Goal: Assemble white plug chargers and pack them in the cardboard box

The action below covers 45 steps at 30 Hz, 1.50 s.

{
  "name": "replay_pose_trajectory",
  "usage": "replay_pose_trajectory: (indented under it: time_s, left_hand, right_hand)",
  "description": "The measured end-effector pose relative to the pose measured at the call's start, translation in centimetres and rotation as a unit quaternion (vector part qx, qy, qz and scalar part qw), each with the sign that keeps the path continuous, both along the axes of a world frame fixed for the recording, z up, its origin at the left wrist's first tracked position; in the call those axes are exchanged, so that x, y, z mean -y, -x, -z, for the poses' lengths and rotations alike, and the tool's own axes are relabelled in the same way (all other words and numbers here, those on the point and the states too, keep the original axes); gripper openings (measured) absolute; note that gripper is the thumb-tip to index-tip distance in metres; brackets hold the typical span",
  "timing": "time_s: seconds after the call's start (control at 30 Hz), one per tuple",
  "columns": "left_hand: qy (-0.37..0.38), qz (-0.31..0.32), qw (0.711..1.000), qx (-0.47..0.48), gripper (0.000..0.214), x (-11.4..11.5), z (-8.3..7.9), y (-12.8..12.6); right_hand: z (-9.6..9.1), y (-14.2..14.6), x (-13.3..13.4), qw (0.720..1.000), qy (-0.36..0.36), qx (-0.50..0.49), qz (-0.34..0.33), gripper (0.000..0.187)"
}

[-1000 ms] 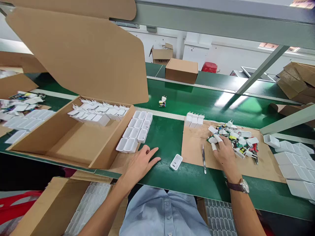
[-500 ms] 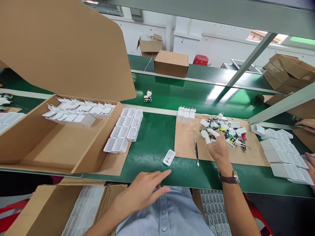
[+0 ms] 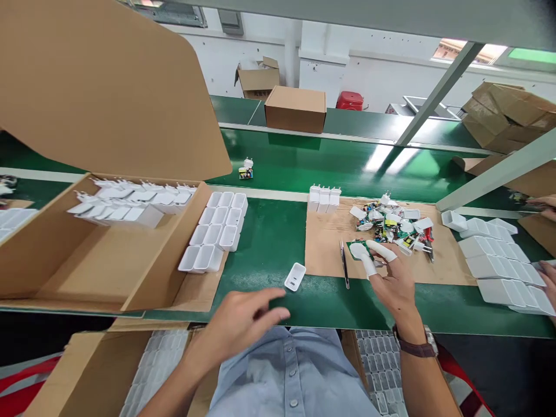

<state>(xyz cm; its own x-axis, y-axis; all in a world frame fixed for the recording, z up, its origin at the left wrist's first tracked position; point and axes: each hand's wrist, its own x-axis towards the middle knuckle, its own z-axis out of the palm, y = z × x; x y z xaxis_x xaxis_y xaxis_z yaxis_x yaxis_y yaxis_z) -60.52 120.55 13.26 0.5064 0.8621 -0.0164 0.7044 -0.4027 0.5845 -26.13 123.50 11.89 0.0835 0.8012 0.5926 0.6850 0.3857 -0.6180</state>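
Observation:
My right hand (image 3: 396,284), with white finger cots on thumb and forefinger, pinches a green circuit board (image 3: 358,250) with a round white piece on it. Just behind lies a heap of charger circuit boards and white plug parts (image 3: 391,223) on a cardboard sheet (image 3: 321,255). Black tweezers (image 3: 344,265) rest left of the held board. My left hand (image 3: 245,324) hovers near the table's front edge, fingers apart and holding nothing. Close beyond its fingertips lies one white charger shell (image 3: 295,277), its open side up.
Rows of white shells stand at left (image 3: 215,231) and right (image 3: 495,255). A large cardboard box (image 3: 147,272) holds white plug chargers (image 3: 130,202). Upright chargers (image 3: 324,198) stand on the sheet's back corner. Red-handled pliers (image 3: 429,243) lie by the heap. Another person's hand (image 3: 548,281) is at far right.
My right hand has drawn back from the heap toward me, bringing the circuit board out with it. The left hand has shifted slightly left. The camera view has moved a little.

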Motion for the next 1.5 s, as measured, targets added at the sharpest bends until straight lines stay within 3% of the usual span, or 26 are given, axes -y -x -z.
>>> replay_pose_trajectory:
  time_s: [0.1,0.2,0.27,0.4,0.6,0.83,0.97,1.07,1.2,1.3,1.4,1.5]
  left_hand:
    - [-0.025,-0.131,0.985,-0.113,0.052,-1.6,0.4,2.0]
    - [-0.012,-0.142,0.965,-0.221,0.053,-3.0,1.7,2.0]
    - [-0.002,-0.125,0.962,-0.243,0.055,-3.3,2.6,1.5]
    - [-0.017,-0.106,0.978,-0.176,0.049,-3.1,3.1,1.4]
    - [-0.062,-0.137,0.986,-0.072,0.051,-2.6,2.2,2.3]
    - [-0.060,-0.088,0.981,-0.161,0.043,-2.7,3.0,1.7]
    - [-0.070,-0.102,0.988,-0.088,0.044,-2.6,1.3,2.6]
    - [-0.164,-0.084,0.983,0.008,0.049,-1.8,-0.7,1.7]
    - [-0.322,-0.006,0.947,0.001,0.051,-0.8,-2.2,-1.6]
    - [-0.382,0.014,0.924,-0.018,0.043,-1.2,-2.2,-3.3]
    - [-0.416,0.005,0.909,0.003,0.036,-2.0,-1.8,-3.4]
    - [-0.429,-0.014,0.902,0.049,0.039,-2.5,-1.5,-2.7]
  right_hand:
    - [0.6,-0.1,0.7,0.997,0.045,-0.061,0.016,0.031]
    - [1.3,0.3,1.0,0.992,0.070,-0.107,0.006,0.035]
    - [1.6,0.6,1.0,0.989,0.076,-0.126,-0.010,0.037]
    - [1.8,1.2,1.2,0.981,0.095,-0.165,-0.029,0.037]
    - [1.9,2.4,1.2,0.959,0.124,-0.251,-0.039,0.036]
    - [0.6,4.4,0.7,0.962,0.082,-0.237,-0.105,0.032]
    - [0.1,5.0,1.1,0.957,0.092,-0.255,-0.102,0.033]
    - [-0.1,6.1,1.4,0.940,0.119,-0.305,-0.099,0.035]
    - [-0.5,8.4,1.4,0.900,0.185,-0.370,-0.137,0.043]
    - [-0.8,9.7,1.5,0.861,0.236,-0.427,-0.143,0.046]
    - [-1.1,10.3,1.7,0.821,0.283,-0.478,-0.133,0.048]
    - [-1.3,10.2,1.9,0.807,0.302,-0.488,-0.140,0.049]
